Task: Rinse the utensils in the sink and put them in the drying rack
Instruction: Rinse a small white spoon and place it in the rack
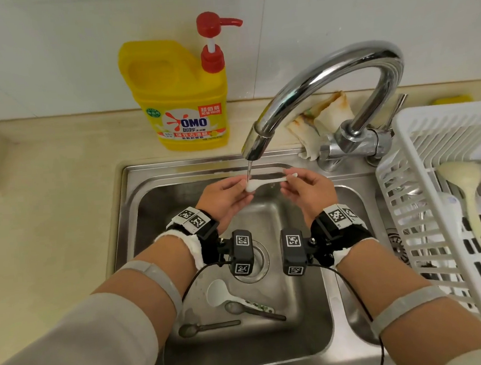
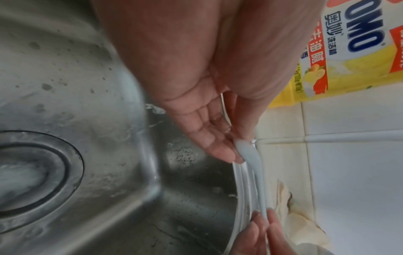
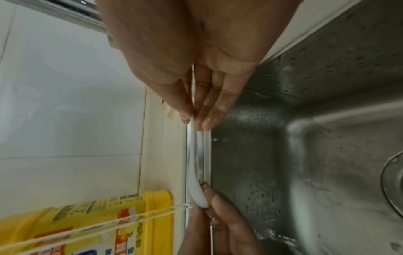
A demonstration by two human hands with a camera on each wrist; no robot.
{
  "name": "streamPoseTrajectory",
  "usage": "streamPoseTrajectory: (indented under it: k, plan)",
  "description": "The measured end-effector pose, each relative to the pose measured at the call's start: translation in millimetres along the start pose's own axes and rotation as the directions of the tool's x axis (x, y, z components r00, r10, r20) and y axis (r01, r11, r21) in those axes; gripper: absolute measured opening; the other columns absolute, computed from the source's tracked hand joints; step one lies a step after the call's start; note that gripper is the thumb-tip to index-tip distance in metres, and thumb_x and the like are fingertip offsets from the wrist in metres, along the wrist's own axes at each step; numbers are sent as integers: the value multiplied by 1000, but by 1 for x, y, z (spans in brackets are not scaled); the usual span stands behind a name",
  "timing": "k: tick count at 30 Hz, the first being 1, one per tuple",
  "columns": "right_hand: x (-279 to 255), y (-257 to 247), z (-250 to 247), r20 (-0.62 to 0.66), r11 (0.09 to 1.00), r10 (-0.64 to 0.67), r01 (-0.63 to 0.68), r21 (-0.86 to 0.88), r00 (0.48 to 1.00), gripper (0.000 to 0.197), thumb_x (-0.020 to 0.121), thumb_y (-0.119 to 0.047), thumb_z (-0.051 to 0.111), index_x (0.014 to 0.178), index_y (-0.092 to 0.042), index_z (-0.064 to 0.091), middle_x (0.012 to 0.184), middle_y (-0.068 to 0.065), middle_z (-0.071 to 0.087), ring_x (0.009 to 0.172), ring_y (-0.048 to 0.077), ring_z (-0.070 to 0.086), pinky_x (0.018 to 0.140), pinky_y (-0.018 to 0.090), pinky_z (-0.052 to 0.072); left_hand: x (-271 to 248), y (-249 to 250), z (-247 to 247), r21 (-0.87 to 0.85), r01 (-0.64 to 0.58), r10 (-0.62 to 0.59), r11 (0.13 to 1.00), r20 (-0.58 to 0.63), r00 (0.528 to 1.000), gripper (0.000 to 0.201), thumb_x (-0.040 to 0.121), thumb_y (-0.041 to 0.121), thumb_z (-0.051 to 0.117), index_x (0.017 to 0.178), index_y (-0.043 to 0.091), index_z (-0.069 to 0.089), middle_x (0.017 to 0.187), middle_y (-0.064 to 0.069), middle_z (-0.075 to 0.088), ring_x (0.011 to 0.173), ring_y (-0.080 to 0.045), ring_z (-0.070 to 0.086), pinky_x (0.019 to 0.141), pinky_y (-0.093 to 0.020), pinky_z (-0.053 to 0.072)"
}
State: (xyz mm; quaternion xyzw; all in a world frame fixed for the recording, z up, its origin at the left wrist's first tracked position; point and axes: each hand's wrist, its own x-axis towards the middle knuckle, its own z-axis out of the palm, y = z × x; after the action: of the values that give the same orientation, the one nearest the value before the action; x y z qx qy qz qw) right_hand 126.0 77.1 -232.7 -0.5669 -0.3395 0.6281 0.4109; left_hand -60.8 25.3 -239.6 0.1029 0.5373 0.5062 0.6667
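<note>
A white spoon point(image 1: 265, 181) is held level under the running tap point(image 1: 255, 145), with water falling on its bowl. My left hand point(image 1: 228, 193) pinches the bowl end point(image 2: 246, 151) between thumb and fingers. My right hand point(image 1: 303, 187) pinches the handle end point(image 3: 193, 126). Below them, on the floor of the steel sink point(image 1: 137, 207), lie a white patterned spoon point(image 1: 228, 294) and two dark spoons point(image 1: 255, 310) point(image 1: 207, 327). The white drying rack point(image 1: 423, 185) stands at the right with a cream rice paddle point(image 1: 469, 193) in it.
A yellow dish-soap bottle point(image 1: 182, 100) with a red pump stands on the counter behind the sink. A crumpled cloth point(image 1: 320, 118) lies behind the tap base. A second small basin point(image 1: 350, 208) sits partly under the rack. The drain point(image 1: 256, 256) is below my wrists.
</note>
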Motion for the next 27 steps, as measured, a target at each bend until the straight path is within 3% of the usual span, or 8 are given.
streamPoseTrajectory:
  k: [5,12,19,23,27]
  plan:
    - [0,4,1,-5,999,25,-25,-22,1000,10,92,6,62,94,2,71,76,12,68,70,15,70,73,24,60,-2,5,1,-76,8,-8,997,3,1000,26,97,5,59,122,3,65,110,-13,71,94,-19,70,77,-25,60]
    - [-1,16,22,104,996,84,-81,-40,991,10,90,7,64,91,0,71,79,16,72,78,22,73,74,25,59,-11,11,-23,-111,-19,14,994,-44,999,31,94,6,64,124,4,63,116,-20,71,107,-30,70,87,-33,60]
    - [-4,21,41,222,963,78,-16,-268,972,18,90,4,64,85,-10,73,80,13,73,79,22,72,76,29,59,-21,18,-43,-105,-58,43,993,-140,989,27,92,11,67,117,2,67,110,-17,74,97,-23,72,85,-31,60]
    - [-10,16,46,331,699,-13,245,-672,944,12,84,-14,73,91,-23,76,87,-2,75,81,10,68,78,24,53,-27,20,-45,-12,-97,94,995,-154,984,26,92,14,69,115,4,69,106,-15,75,92,-21,72,86,-31,60]
    - [-27,8,49,427,498,-32,385,-777,904,12,82,-27,75,94,-26,75,87,-11,72,82,5,64,73,19,47,-37,20,-33,211,-119,141,970,-96,985,25,94,14,67,117,4,70,104,-15,74,84,-17,72,84,-28,60]
